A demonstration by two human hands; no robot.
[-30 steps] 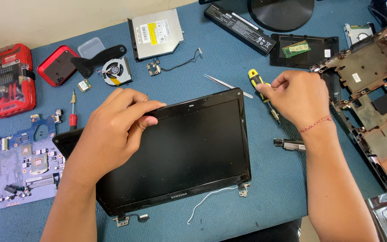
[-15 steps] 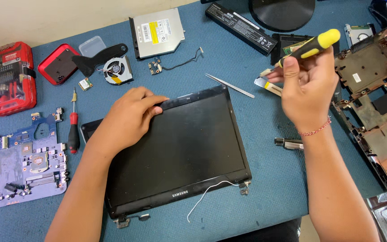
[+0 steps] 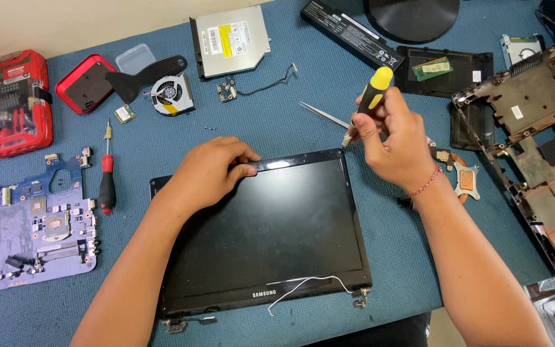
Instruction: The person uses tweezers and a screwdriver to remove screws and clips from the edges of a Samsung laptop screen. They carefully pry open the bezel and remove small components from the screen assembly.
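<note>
We find the left hand (image 3: 210,170) resting flat on the top edge of the laptop screen panel (image 3: 264,234), fingers curled over its bezel, gripping nothing else. The right hand (image 3: 396,144) is closed around a yellow-and-black screwdriver (image 3: 369,103), held just above the panel's upper right corner. The panel lies face up at the centre of the blue worktop (image 3: 277,122). A motherboard (image 3: 36,222) sits to its left, a red-handled screwdriver (image 3: 106,177) between them.
</note>
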